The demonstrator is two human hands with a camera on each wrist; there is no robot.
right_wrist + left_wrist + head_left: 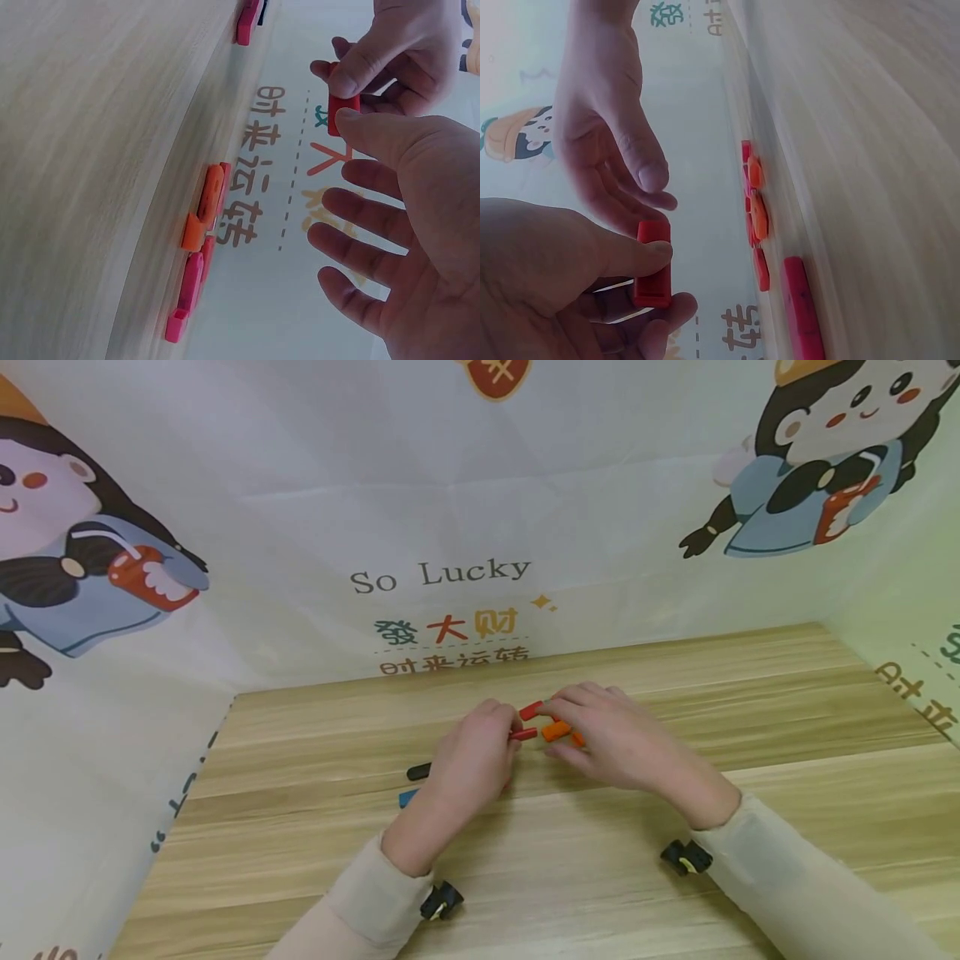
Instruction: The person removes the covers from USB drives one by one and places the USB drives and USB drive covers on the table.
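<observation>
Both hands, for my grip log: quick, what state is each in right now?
Left hand: closed, pinching a red block.
Right hand: open, holding nothing.

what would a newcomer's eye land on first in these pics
Probably the two big cartoon figures, one toward each upper corner of the head view. Next might come the bright red block pinched in the left hand, then the orange pieces lying on the wooden table by the right hand.

Left hand (472, 752) in a pinch, right hand (611, 735) just beside, its 4 fingers (367, 217) loosely apart
</observation>
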